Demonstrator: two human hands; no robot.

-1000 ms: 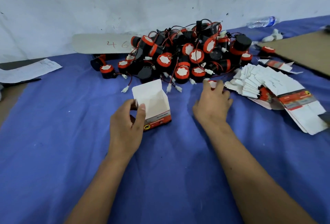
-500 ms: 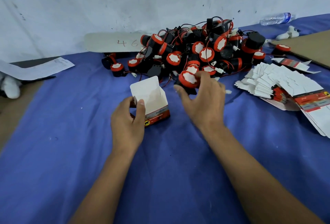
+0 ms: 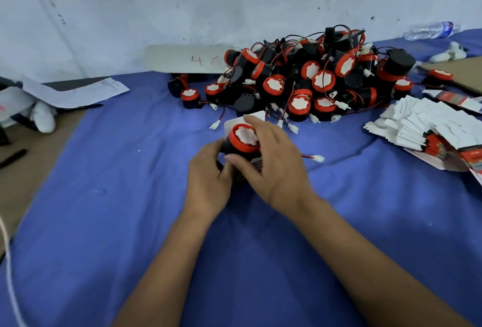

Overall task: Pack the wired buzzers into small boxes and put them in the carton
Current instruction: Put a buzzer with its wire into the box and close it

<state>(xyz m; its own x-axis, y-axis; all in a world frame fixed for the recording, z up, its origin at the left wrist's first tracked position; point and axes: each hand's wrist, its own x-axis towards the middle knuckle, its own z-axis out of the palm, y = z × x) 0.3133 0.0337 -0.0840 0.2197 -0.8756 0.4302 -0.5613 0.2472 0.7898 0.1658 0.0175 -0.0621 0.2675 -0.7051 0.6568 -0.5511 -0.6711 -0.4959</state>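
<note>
Head view: buzzer (image 3: pixel 244 138) upright, red face up.

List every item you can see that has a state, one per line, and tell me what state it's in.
left hand: holds the small box
right hand: grips the buzzer
buzzer: going into the box, wire trailing right
small box: open, flap up, mostly hidden
buzzer pile: loose, tangled, unpacked
flat boxes: unfolded, stacked
water bottle: lying on its side
</note>
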